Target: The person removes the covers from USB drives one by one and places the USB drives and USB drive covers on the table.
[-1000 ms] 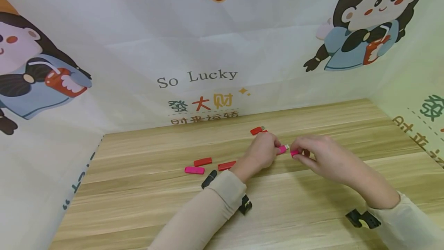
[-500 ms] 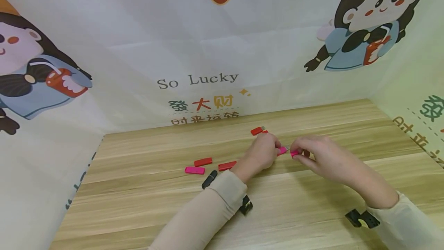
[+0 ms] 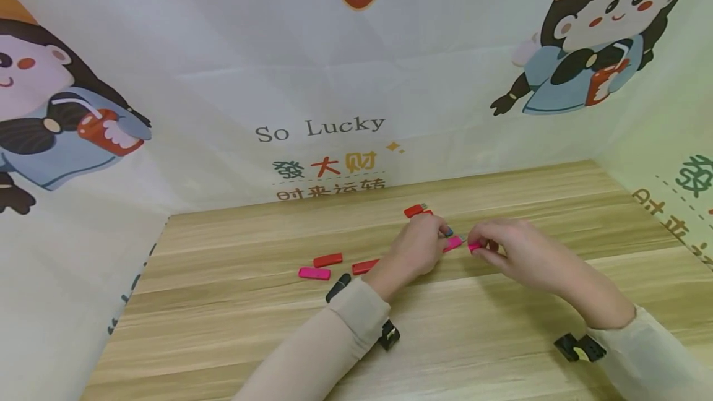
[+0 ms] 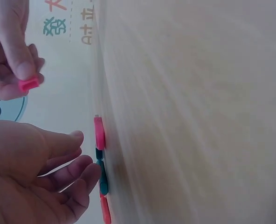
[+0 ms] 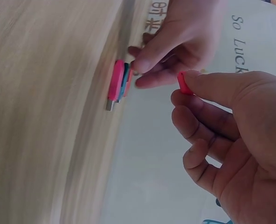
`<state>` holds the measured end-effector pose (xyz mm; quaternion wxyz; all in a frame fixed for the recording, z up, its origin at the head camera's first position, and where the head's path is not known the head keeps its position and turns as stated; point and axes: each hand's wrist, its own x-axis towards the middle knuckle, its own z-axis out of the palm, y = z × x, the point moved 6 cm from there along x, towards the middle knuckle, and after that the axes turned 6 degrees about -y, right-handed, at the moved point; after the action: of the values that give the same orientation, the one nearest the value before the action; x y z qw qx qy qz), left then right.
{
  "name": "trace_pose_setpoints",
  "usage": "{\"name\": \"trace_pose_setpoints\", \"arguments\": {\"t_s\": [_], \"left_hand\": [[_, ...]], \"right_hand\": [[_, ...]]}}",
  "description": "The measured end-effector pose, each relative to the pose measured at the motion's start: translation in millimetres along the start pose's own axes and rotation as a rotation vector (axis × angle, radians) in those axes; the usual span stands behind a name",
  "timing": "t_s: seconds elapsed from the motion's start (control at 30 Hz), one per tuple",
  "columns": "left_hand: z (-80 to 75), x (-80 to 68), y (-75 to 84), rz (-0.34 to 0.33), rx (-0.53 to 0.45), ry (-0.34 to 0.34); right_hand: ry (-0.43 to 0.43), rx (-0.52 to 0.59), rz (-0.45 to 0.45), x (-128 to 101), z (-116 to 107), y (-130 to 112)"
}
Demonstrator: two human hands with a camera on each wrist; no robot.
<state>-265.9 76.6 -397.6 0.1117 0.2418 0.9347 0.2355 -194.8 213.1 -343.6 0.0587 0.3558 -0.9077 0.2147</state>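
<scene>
While a printed backdrop (image 3: 223, 91) stands beyond both hands, the wood-grain table (image 3: 200, 333) runs beneath them and out to either side. Two pale sleeves reach in from the near edge. Hands near each other, not touching. Left hand (image 3: 414, 246) low over the table, thumb and fingers parted, clamped on nothing that shows; whether a fingertip brushes anything, cannot tell. Right hand (image 3: 512, 252) across from it, thumb and forefinger pinching the smallest item, noted last. Outward of the left wrist: a red stick (image 3: 364, 266) partly hidden by it, a dark stick (image 3: 337, 288) against the cuff in view, then a second red stick (image 3: 327, 260) and a pink stick (image 3: 314, 273). Beyond the left hand, a red drive (image 3: 414, 210), plug bare. Near the left fingertips, a teal drive (image 4: 103, 178). Beside it, between the hands, the pink drive (image 5: 115, 80) lies on the table, plug toward the right hand. Pink cap (image 5: 184, 83) held off the table in the right hand's pinch. Step, as I judge it: cap and drive handled as separate pieces. Next move would call for steady control of that pinch, hollow end aligned if brought to the plug.
</scene>
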Motion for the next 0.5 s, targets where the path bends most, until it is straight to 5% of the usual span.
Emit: {"name": "trace_pose_setpoints", "arguments": {"t_s": [0.5], "left_hand": [[-17.6,-37.6,-12.8,0.041,0.098,0.079]], "right_hand": [[-0.122,0.034,0.083,9,17,24]]}}
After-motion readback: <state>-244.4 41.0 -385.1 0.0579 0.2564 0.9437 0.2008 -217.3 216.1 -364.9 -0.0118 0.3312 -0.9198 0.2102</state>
